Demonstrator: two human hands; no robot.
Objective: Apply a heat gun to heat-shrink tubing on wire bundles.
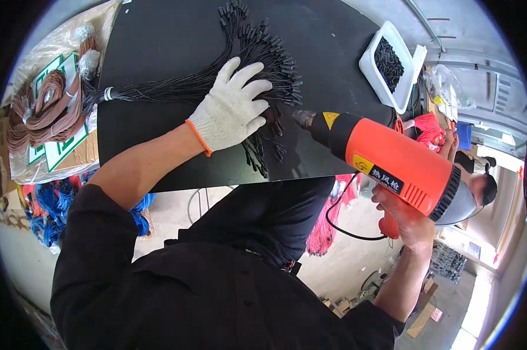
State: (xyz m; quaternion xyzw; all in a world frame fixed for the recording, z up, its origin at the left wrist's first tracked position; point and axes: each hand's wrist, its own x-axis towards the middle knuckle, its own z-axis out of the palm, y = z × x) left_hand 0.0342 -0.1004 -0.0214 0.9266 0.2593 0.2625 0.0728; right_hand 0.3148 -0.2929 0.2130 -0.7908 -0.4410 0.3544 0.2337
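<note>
My left hand (233, 105), in a white knit glove with an orange cuff, lies flat across a fan of thin black wires (164, 84) with its fingers spread. Black sleeved ends (275, 58) of the wires splay out beyond and below the fingers. A white tie (107, 93) gathers the bundle at the left. Bare, my right hand (409, 220) is wrapped round the handle of an orange heat gun (412, 154). Its metal nozzle (303, 119) points left at the wire ends beside the gloved fingers, apart from them.
A white bin (365, 64) of small black pieces stands at the table's right edge. Brown wire coils (50, 108) lie on plastic at the left, with blue bundles (47, 213) below. The gun's black cord (339, 224) loops beneath. Another person (476, 189) is at far right.
</note>
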